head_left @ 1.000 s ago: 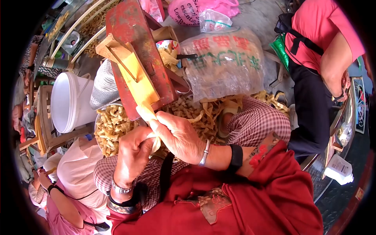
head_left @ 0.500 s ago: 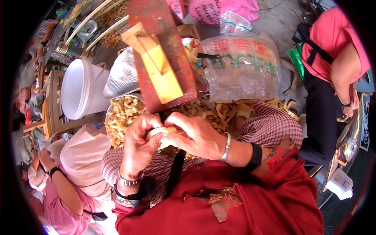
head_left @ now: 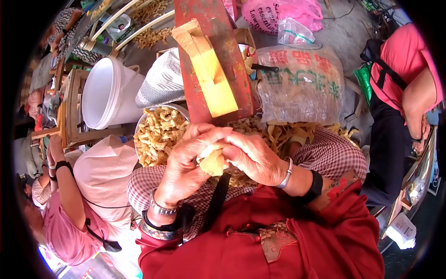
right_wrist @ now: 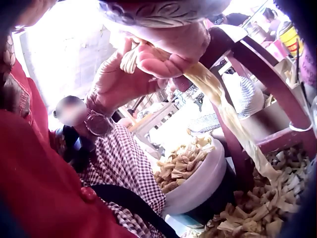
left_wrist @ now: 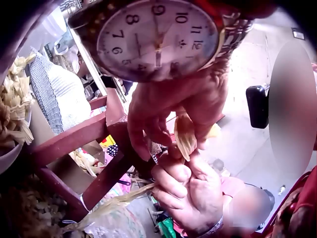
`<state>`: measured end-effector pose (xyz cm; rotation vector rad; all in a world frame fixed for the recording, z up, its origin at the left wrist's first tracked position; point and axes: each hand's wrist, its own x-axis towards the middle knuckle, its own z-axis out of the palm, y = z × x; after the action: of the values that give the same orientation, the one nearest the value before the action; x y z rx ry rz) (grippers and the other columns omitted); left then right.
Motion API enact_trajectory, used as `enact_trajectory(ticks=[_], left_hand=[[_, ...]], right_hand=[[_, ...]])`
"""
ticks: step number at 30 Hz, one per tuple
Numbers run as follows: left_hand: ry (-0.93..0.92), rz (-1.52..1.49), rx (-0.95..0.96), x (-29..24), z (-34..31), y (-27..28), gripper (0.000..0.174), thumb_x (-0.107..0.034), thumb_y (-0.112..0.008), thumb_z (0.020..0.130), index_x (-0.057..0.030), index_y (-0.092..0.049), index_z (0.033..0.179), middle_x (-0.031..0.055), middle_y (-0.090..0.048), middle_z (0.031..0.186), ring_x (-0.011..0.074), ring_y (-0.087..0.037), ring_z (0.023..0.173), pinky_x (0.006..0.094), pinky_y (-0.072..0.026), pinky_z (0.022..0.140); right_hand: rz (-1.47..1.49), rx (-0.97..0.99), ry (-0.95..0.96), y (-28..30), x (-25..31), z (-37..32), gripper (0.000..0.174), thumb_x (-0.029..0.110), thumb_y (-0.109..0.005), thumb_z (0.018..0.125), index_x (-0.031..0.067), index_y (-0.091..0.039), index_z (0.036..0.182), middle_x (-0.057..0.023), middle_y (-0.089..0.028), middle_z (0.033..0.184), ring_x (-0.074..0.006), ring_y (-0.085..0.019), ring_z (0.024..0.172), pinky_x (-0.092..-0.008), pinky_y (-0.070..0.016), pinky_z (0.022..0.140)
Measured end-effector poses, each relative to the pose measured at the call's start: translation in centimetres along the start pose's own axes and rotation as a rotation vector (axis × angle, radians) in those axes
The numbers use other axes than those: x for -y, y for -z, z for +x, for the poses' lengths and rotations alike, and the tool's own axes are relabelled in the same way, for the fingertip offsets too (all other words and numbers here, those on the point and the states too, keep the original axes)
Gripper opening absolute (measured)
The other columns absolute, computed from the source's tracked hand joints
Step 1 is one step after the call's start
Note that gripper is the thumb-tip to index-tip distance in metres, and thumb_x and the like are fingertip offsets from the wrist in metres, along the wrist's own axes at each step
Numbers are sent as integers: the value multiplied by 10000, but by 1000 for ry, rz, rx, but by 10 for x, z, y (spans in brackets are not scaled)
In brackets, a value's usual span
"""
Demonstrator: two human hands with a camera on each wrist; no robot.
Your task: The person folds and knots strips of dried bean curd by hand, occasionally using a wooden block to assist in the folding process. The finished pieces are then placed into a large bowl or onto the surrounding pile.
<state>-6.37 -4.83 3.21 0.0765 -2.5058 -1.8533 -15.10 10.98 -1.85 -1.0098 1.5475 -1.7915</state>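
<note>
Pale-yellow strip (head_left: 213,162) was held folded over the person's checked lap, caught between both hands. The left hand (head_left: 186,167) curled its fingers round it from one side. The right hand (head_left: 255,156) pinched it with thumb and fingertips from the other, and the two hands touched. Just beyond lay a bowl (head_left: 147,113) of cut yellow pieces beside a loose heap (head_left: 274,132). Farther off were the red cutting board (head_left: 234,69), a white bucket (head_left: 109,93) and a printed plastic sack (head_left: 302,83).

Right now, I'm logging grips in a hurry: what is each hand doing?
Left hand: pinching the yellow strip.
Right hand: pinching the same strip.
</note>
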Motion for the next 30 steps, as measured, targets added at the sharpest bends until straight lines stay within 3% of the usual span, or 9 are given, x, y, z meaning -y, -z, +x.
enact_trajectory(ticks=[3,4,5,9,13,16,23,27,30], left_hand=[[-24,149,21,-9,5,-2,465,-234,-645,872,-17,-534,1267,104,-566,1110,212,-516,1048,314,-421,899],[187,-162,34,-4,0,-3,493,-314,-558,933,14,-492,1295,115,-555,1151,202,-540,1004,307,-435,875],[233,-349,31,1,-3,-6,524,-351,-515,949,28,-469,1307,124,-566,1137,199,-563,968,308,-453,855],[285,-803,39,-3,-1,-9,574,-397,-458,966,53,-428,1321,135,-612,1016,196,-616,842,333,-519,789],[335,-987,153,1,-4,-6,559,-391,-446,967,88,-479,1252,124,-578,984,178,-587,755,402,-555,766],[249,-1085,25,1,-1,2,547,-377,-436,973,110,-502,1214,108,-549,955,144,-519,672,418,-562,744],[233,-871,-160,-1,3,10,570,-401,-402,985,118,-512,1194,103,-546,965,126,-509,704,376,-560,702],[383,-420,-234,-2,5,-1,476,-337,-504,960,93,-520,1163,36,-540,650,84,-485,463,196,-466,473],[492,-362,-240,-9,4,3,371,-261,-543,947,73,-540,1108,29,-535,650,64,-455,445,168,-389,416]], right_hand=[[-19,-55,31,-5,-1,3,224,190,-527,950,20,-488,1091,-141,-619,895,-280,-641,761,-347,-488,643],[12,-126,71,-10,-2,6,223,167,-539,944,19,-476,1098,-123,-626,931,-242,-649,755,-334,-494,631],[245,-93,-135,-8,5,3,270,137,-546,940,20,-419,1147,-93,-613,964,-155,-632,718,-283,-495,602],[188,-73,-91,-7,9,-6,375,175,-538,949,16,-324,1212,-79,-592,844,-93,-595,648,-235,-476,578],[46,-111,-57,0,12,-10,350,232,-505,963,15,-369,1201,-48,-561,724,-94,-541,584,-245,-459,569],[-248,-49,-70,27,12,-14,319,263,-499,964,16,-441,1157,-36,-534,676,-101,-504,542,-250,-431,558],[-312,-84,-34,30,6,-11,173,136,-610,897,-20,-565,956,-79,-546,735,-134,-546,631,-264,-428,577],[-226,-111,-193,26,7,-9,158,105,-614,887,-31,-565,950,-88,-550,739,-161,-544,624,-273,-433,578],[-177,-46,-310,23,9,-11,189,130,-614,888,-18,-556,989,-110,-581,777,-190,-577,655,-289,-448,596]])
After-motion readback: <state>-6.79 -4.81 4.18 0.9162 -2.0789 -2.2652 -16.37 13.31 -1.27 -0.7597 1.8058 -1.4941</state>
